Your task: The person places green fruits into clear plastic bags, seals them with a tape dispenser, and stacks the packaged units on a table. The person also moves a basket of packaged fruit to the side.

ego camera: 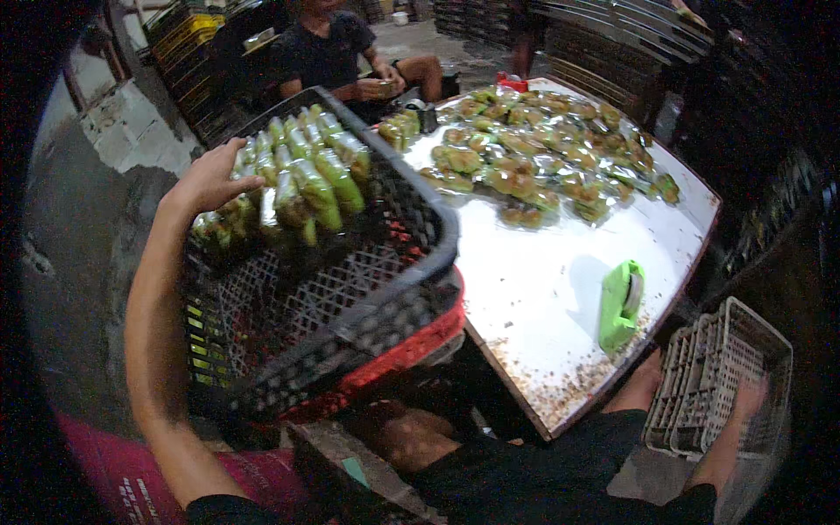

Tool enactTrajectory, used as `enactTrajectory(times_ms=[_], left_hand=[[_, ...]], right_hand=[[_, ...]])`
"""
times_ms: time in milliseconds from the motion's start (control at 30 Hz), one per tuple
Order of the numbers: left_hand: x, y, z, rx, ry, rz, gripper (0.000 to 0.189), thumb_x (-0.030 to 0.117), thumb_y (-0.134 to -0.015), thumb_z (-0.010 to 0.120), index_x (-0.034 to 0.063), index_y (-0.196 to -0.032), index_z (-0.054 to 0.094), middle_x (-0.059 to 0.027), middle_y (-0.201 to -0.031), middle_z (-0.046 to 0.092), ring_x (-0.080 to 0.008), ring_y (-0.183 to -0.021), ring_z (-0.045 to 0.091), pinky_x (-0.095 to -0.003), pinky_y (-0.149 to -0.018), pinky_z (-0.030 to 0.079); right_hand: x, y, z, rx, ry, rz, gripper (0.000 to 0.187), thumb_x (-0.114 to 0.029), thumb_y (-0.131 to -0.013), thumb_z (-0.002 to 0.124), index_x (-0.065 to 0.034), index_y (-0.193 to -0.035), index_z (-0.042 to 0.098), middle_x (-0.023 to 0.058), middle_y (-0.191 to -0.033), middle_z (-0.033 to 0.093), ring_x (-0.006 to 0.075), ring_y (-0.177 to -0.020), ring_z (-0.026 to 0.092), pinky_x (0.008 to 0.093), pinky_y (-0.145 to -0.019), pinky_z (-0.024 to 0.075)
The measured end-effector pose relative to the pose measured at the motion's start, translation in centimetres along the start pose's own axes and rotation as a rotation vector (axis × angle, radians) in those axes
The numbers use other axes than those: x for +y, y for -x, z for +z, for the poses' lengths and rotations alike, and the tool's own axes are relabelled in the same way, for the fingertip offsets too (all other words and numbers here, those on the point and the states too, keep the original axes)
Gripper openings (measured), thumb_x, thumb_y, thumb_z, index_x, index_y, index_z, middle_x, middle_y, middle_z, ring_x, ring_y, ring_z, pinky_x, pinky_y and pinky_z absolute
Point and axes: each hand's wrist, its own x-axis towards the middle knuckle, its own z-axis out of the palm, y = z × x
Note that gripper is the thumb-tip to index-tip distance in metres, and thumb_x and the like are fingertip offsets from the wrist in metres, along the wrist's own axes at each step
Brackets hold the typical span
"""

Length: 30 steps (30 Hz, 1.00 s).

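A black plastic crate point(367, 308) in front of me on the left holds rows of clear-wrapped green and brown produce packs point(315, 174), standing on edge along its far side. My left hand point(210, 174) reaches over the crate's left side, thumb spread from the fingers, at the end of these packs. Whether it touches them is hard to tell. Low on the right, my right hand point(750, 397) is at a stack of grey plastic baskets point(705, 387). It is blurred, and its grip is unclear.
More wrapped packs point(518, 164) lie heaped across the white table point(518, 269). A green tape dispenser point(620, 305) stands near its right edge, by brown crumbs. Under the black crate is a red crate point(394, 364). Across from me sits a person point(328, 59) holding something small.
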Motion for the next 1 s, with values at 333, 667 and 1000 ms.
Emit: enactTrajectory(times_ms=[333,667,1000], left_hand=[[38.9,-3.3,-4.2,0.167,-0.064,0.894,0.074,0.047,-0.084,0.069,0.0002,-0.136,0.045,-0.0228,-0.114,0.061,-0.0387,-0.107,0.058,-0.0463,-0.093,0.047],[50.5,2.5,-3.2,-0.122,0.545,0.954,0.075,0.052,-0.096,0.05,-0.0002,-0.147,0.03,-0.0291,-0.145,0.038,-0.0387,-0.134,0.041,-0.0412,-0.111,0.032],[24.8,13.0,-1.1,0.883,1.406,0.295,0.078,0.058,-0.097,0.034,0.0051,-0.152,0.02,-0.0179,-0.155,0.025,-0.0331,-0.139,0.032,-0.0453,-0.116,0.023]], right_hand=[[25.1,18.8,3.5,0.145,-1.117,1.225,0.068,-0.035,-0.086,0.063,-0.0001,-0.141,0.041,0.0188,-0.147,0.037,0.0348,-0.135,0.036,0.0495,-0.112,0.0273],[8.8,18.1,-6.2,0.093,-1.135,1.148,0.068,-0.031,-0.081,0.068,-0.0033,-0.138,0.045,0.0227,-0.143,0.039,0.0342,-0.138,0.031,0.0522,-0.108,0.0317],[-21.1,2.3,-12.9,-0.481,-1.611,0.154,0.063,-0.032,-0.08,0.067,-0.0012,-0.133,0.05,0.0114,-0.119,0.062,0.0229,-0.101,0.062,0.0375,-0.092,0.0485]])
